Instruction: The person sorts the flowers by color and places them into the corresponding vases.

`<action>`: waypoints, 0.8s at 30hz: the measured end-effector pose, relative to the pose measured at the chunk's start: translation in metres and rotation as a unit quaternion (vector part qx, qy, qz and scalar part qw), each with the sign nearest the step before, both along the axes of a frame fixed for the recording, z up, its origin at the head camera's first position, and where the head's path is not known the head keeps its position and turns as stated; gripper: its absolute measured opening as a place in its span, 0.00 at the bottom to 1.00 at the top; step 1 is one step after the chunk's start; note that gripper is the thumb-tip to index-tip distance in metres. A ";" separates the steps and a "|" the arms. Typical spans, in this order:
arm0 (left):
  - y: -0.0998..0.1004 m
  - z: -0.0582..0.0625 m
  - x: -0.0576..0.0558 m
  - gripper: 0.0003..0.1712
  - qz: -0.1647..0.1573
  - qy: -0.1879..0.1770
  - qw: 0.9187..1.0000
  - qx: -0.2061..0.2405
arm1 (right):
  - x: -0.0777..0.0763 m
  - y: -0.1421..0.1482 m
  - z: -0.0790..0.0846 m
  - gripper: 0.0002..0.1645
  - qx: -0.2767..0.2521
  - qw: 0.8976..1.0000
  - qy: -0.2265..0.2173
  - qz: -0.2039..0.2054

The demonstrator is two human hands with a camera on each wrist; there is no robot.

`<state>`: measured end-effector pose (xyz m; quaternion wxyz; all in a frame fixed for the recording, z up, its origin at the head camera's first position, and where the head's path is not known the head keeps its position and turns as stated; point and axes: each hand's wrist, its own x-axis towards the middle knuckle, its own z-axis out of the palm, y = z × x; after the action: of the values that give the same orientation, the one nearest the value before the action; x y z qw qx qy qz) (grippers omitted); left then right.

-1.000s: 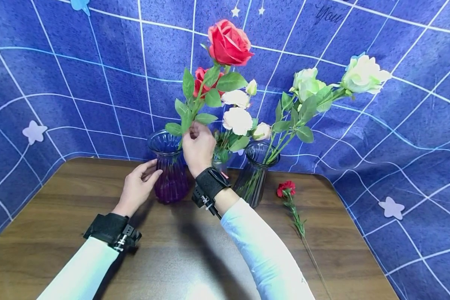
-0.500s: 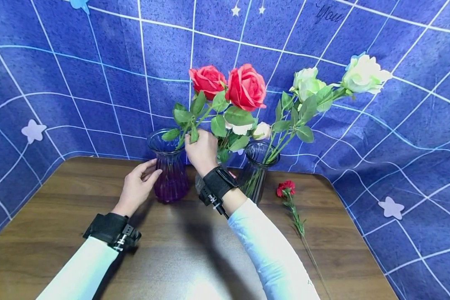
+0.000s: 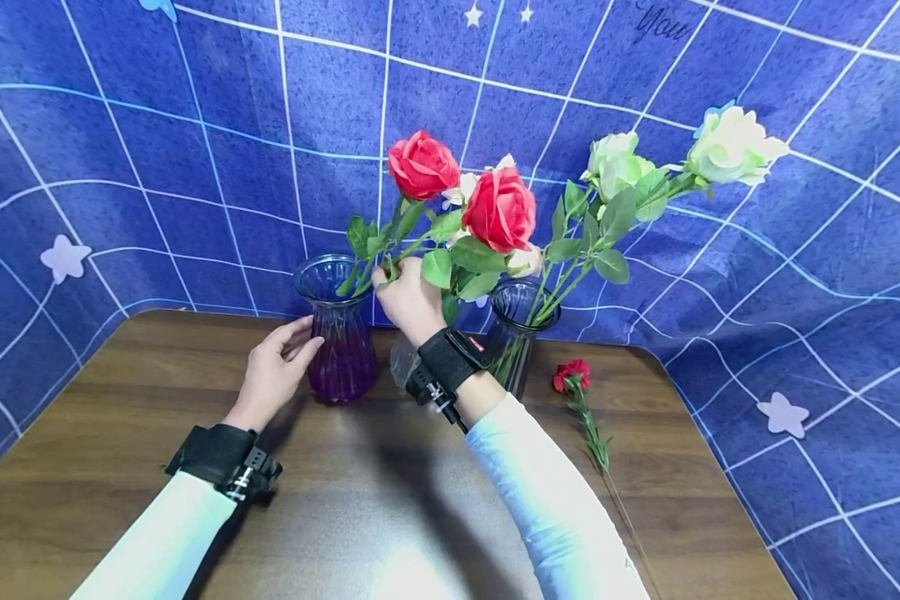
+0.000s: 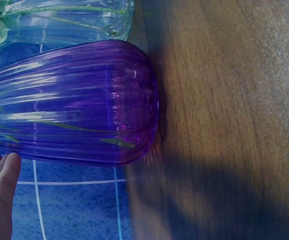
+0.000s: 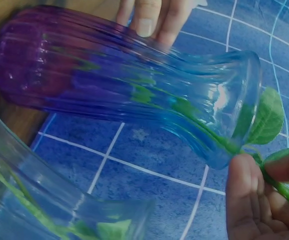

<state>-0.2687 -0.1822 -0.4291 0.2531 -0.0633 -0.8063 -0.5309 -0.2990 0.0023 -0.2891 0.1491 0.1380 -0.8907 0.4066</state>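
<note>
A blue-to-purple ribbed glass vase stands upright on the table. My left hand is at its left side; in the right wrist view its fingertips rest against the glass near the neck, fingers fairly straight. With thumb and fingers my right hand pinches a green stem just outside the rim. That stem bears red roses, leaning right over white flowers behind. The stem's lower part runs down inside the vase. In the left wrist view a green stem end shows near the vase's bottom.
Right of my right hand stands a dark clear vase with pale green-white roses. A clear glass vessel sits partly hidden behind my right wrist. One red carnation lies on the wooden table. A blue cloth hangs behind.
My right hand has moved slightly down and right with the rose stem. The red blooms have dropped and tilted right, over the white flowers. My left hand has stayed at the vase.
</note>
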 end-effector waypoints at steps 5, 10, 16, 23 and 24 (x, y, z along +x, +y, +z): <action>0.000 -0.001 -0.001 0.23 0.005 -0.002 1.000 -0.010 | -0.004 -0.001 0.005 0.29 0.060 0.998 -0.005 0.013; 0.000 -0.002 -0.002 0.23 0.010 -0.001 1.000 -0.013 | -0.006 -0.002 0.006 0.30 0.062 0.997 -0.031 0.022; 0.000 -0.002 -0.001 0.23 0.006 0.001 1.000 -0.010 | -0.009 -0.004 0.005 0.30 0.088 0.995 -0.022 0.030; 0.001 -0.001 0.000 0.23 0.003 0.000 1.000 -0.008 | -0.007 -0.006 0.001 0.30 0.063 0.996 -0.040 0.043; 0.000 -0.002 0.000 0.23 0.004 0.000 1.000 -0.009 | -0.007 -0.006 0.001 0.30 0.054 0.997 -0.036 0.048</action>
<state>-0.2683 -0.1818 -0.4306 0.2544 -0.0622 -0.8113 -0.5227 -0.3057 -0.0035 -0.2878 0.0894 0.1737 -0.9086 0.3691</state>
